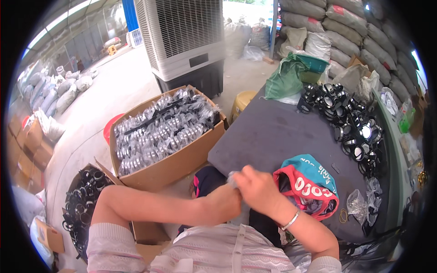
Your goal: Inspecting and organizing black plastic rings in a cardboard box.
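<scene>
Over my lap, in front of my chest, my two hands meet with curled fingers. My left hand is closed, slightly lower and smeared by motion. Against it presses my right hand, also closed, a bracelet on its wrist. A small, blurred greyish piece shows at the fingers; its kind cannot be made out. Just right of my hands, a red and teal cloth bag or cap rests on the dark-topped table.
A cardboard box of plastic-wrapped round metal parts stands left of the table. Lower left lies a heap of black ring-shaped parts. More black round parts pile up on the table's right side, with clear plastic bags nearer. An air cooler stands behind.
</scene>
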The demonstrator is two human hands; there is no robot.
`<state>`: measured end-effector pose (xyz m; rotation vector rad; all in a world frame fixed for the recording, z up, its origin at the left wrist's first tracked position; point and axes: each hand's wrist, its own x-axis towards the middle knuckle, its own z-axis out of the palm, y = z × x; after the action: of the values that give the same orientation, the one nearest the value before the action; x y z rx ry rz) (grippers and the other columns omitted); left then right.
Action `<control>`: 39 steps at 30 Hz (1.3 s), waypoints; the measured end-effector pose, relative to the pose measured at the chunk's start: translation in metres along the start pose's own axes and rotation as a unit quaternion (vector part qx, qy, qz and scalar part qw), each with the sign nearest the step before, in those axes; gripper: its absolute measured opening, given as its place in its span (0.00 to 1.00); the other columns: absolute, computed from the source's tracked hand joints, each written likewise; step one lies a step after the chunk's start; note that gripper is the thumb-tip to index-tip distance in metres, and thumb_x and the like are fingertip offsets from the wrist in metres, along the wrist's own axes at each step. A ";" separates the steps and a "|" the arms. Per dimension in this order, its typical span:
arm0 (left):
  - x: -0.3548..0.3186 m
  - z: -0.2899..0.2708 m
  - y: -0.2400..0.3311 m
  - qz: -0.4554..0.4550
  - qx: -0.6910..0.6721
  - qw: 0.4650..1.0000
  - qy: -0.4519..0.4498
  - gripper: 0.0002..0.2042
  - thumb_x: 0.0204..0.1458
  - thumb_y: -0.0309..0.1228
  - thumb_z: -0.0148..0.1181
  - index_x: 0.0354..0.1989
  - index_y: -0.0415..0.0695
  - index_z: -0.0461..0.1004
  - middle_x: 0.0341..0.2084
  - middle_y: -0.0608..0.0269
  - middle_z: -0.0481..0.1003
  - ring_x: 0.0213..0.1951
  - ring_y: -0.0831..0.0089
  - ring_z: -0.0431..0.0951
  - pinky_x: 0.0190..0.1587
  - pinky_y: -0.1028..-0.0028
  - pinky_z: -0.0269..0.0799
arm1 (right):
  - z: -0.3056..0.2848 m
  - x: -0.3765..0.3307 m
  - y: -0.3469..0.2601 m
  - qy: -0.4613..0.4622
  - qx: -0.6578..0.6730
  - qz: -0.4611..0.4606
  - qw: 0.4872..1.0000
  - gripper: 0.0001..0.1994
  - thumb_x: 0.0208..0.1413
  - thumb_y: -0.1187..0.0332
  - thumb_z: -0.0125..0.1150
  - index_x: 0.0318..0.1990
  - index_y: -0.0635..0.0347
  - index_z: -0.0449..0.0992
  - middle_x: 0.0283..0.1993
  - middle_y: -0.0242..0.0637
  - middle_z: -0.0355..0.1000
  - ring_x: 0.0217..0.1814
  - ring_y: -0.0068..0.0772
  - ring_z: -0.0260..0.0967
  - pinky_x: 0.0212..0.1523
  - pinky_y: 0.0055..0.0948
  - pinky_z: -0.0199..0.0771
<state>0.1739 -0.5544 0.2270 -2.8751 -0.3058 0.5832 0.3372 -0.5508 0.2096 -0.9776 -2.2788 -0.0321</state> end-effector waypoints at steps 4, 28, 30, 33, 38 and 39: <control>-0.015 -0.022 -0.004 0.000 0.110 0.976 0.187 0.13 0.45 0.33 0.52 0.34 0.39 0.79 0.42 0.54 0.74 0.52 0.61 0.67 0.56 0.54 0.60 | -0.011 -0.006 0.026 0.041 0.052 0.133 0.989 0.09 0.45 0.78 0.55 0.36 0.61 0.73 0.30 0.40 0.67 0.26 0.41 0.70 0.25 0.34 0.70; -0.003 -0.004 -0.012 -0.028 0.079 0.987 0.136 0.19 0.46 0.34 0.51 0.47 0.40 0.72 0.43 0.56 0.70 0.56 0.57 0.64 0.59 0.33 0.47 | -0.004 -0.006 0.005 -0.013 -0.076 -0.020 0.997 0.09 0.41 0.71 0.57 0.33 0.59 0.69 0.24 0.34 0.62 0.21 0.34 0.69 0.18 0.30 0.68; -0.005 -0.007 -0.015 -0.020 0.041 0.995 0.091 0.16 0.45 0.33 0.52 0.42 0.40 0.75 0.35 0.60 0.71 0.51 0.64 0.69 0.59 0.34 0.47 | -0.014 -0.005 0.009 -0.015 -0.085 -0.010 0.996 0.09 0.41 0.71 0.58 0.32 0.58 0.69 0.24 0.34 0.61 0.22 0.34 0.69 0.18 0.31 0.68; -0.006 -0.008 -0.018 -0.018 0.101 0.970 0.221 0.10 0.43 0.31 0.53 0.32 0.40 0.76 0.25 0.68 0.68 0.41 0.73 0.72 0.60 0.34 0.46 | -0.017 -0.003 0.016 0.017 -0.054 0.028 0.998 0.07 0.41 0.72 0.57 0.31 0.57 0.68 0.25 0.35 0.62 0.23 0.38 0.69 0.19 0.35 0.68; -0.004 -0.016 -0.014 0.019 0.090 0.992 0.081 0.07 0.43 0.31 0.53 0.26 0.42 0.75 0.28 0.67 0.71 0.38 0.73 0.72 0.60 0.32 0.43 | -0.007 -0.001 0.006 -0.036 0.123 0.096 0.987 0.04 0.45 0.77 0.53 0.31 0.61 0.68 0.28 0.43 0.67 0.27 0.51 0.68 0.27 0.44 0.68; -0.004 -0.023 -0.013 0.021 0.090 0.992 0.080 0.07 0.43 0.31 0.53 0.26 0.42 0.75 0.28 0.67 0.71 0.38 0.73 0.72 0.60 0.32 0.43 | -0.007 0.001 0.000 -0.025 0.173 0.104 0.979 0.04 0.45 0.78 0.52 0.31 0.62 0.67 0.28 0.44 0.67 0.27 0.52 0.68 0.28 0.45 0.68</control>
<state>0.1773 -0.5466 0.2523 -2.7368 -0.1604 0.3636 0.3409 -0.5519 0.2158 -1.0296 -2.1179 0.4664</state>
